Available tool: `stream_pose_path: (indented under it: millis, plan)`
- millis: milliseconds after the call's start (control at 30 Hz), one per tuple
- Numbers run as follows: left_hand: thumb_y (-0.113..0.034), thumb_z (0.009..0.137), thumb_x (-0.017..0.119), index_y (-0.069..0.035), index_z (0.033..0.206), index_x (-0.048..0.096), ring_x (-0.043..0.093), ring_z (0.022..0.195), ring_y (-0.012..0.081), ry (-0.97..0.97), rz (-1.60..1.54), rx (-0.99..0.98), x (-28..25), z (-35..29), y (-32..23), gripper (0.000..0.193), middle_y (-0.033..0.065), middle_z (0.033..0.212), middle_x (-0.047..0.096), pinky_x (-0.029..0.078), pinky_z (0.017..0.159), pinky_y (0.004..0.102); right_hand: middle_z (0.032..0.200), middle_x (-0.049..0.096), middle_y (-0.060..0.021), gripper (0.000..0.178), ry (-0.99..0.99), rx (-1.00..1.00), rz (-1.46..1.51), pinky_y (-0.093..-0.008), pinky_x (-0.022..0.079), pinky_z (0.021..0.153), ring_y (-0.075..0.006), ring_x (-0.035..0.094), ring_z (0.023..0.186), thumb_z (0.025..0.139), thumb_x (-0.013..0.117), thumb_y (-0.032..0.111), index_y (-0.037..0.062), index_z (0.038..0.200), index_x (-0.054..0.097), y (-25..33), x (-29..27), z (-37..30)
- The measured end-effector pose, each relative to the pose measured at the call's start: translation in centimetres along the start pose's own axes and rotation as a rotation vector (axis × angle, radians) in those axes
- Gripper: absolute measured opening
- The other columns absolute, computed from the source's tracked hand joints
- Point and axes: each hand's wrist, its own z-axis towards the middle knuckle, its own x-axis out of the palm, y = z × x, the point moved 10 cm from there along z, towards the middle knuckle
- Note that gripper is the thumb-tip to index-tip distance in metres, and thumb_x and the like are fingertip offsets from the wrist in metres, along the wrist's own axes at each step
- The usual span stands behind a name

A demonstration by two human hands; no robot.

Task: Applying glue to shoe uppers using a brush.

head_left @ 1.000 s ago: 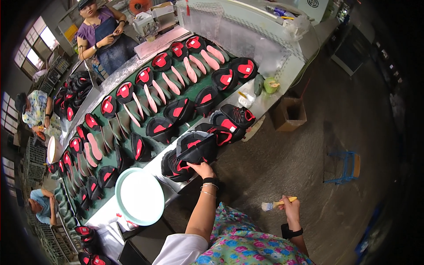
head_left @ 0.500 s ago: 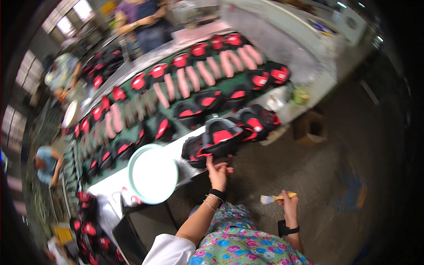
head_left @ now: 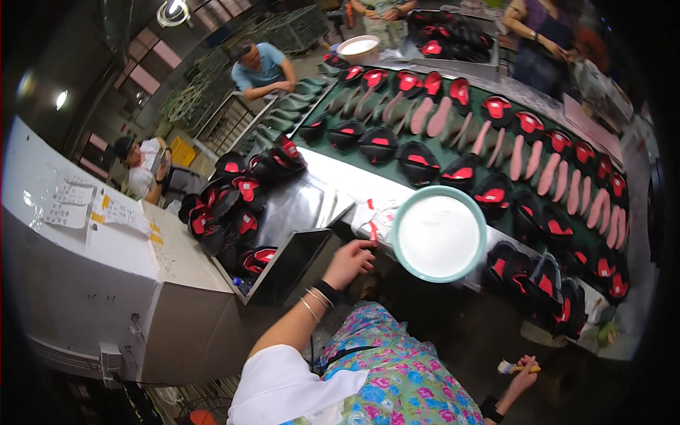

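My left hand [head_left: 350,263] reaches to the near edge of the worktable, its fingers partly bent and apart. Its fingertips are by a crumpled white and red piece [head_left: 381,219]; I cannot tell whether they touch it. Just right of that stands a pale green basin [head_left: 399,248] holding white liquid [head_left: 439,237]. My right hand [head_left: 523,377], low at the right, grips a paintbrush [head_left: 508,367] with a yellow handle and pale bristles. Black and red shoe uppers [head_left: 545,280] are bunched on the table edge right of the basin.
A green conveyor belt [head_left: 489,106] carries rows of shoe uppers and pink insoles. More uppers [head_left: 237,195] are heaped in a metal tray [head_left: 294,212] at the left, beside a big white machine [head_left: 92,283]. People stand or sit along the far side, one in a blue shirt [head_left: 261,69].
The view has swung left. My left hand has left the shoe uppers at the table edge and is now left of the basin. My right hand still holds the paintbrush.
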Motion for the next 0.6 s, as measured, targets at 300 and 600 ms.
stream_pose_path:
  millis: [300, 600]
  plan:
    - [-0.031, 0.074, 0.063, -0.003, 0.092, 0.067, 0.063, 0.088, 0.0349, -0.262, 1.173, -0.205, -39.6, 7.7, 11.8, 0.033, 0.0209, 0.093, 0.065, 0.049, 0.08, 0.0402, 0.093, 0.061, -0.0042, 0.021, -0.016, -0.128, -0.042, -0.0159, 0.04, 0.052, -0.0051, 0.053, 0.066, 0.096, 0.048, 0.016, 0.0062, 0.113, 0.054, 6.0, 14.8, -3.9]
    - [-0.052, 0.07, 0.066, -0.008, 0.103, 0.066, 0.06, 0.1, 0.0306, -0.031, 1.207, 0.122, -44.2, 17.4, 33.7, 0.055, 0.0196, 0.111, 0.061, 0.049, 0.084, 0.0424, 0.074, 0.063, -0.0069, 0.011, 0.021, -0.234, -0.244, -0.0223, 0.046, 0.051, -0.009, 0.056, 0.055, 0.09, 0.049, 0.005, 0.0019, 0.093, 0.059, 16.7, 32.5, -13.3]
